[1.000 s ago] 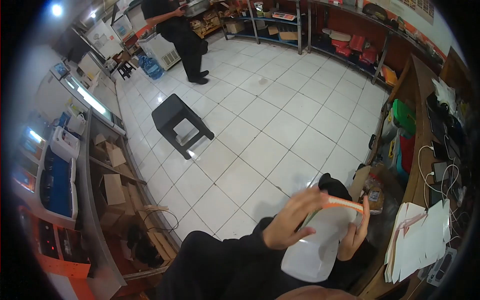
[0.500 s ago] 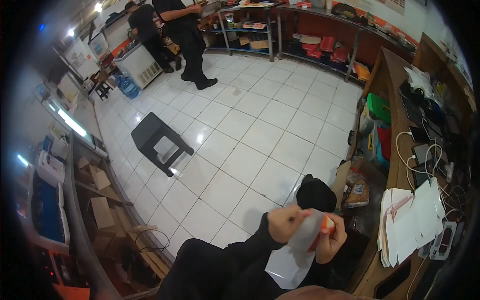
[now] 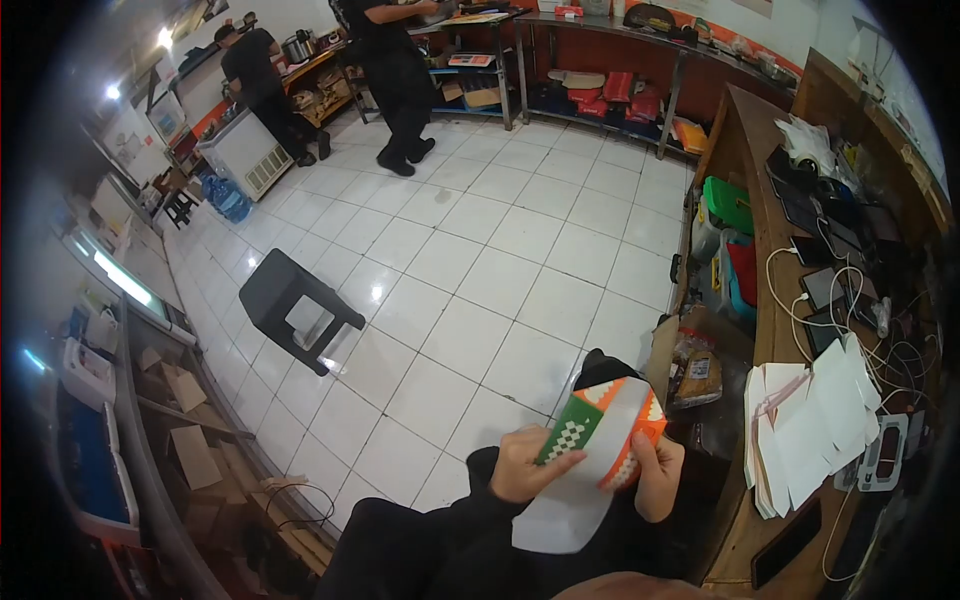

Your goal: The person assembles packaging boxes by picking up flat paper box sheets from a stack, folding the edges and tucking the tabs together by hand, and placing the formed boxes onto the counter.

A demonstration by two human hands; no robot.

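One folding carton (image 3: 608, 437), printed green on one side and orange on the other with white between, held above the person's lap; a plain white flap extends from its lower end. Left hand (image 3: 530, 465): closed on the green side, thumb laid over the panel. Right hand (image 3: 660, 475): gripping the orange side, thumb on the face. Beneath and beside, dark clothing (image 3: 430, 550) on the person's legs. To the right, one wooden desk (image 3: 735, 560), bearing a loose stack of white sheets (image 3: 810, 420), a dark flat device (image 3: 787, 543) near its edge, white cables (image 3: 792, 300) and assorted electronics. Between carton and desk, slightly beyond the hands, one clear bag with brown contents (image 3: 698, 380). Farther along the desk's side, one green lid (image 3: 728, 205). On the white tiled floor (image 3: 500, 260), one black stool (image 3: 300, 300) with an opening in its side, standing well apart from the carton. At the far end, two people in dark clothes, one by a white chest freezer (image 3: 248, 155), the other (image 3: 395, 80) near metal shelving (image 3: 515, 75); blue water bottles (image 3: 228, 198) by the freezer.
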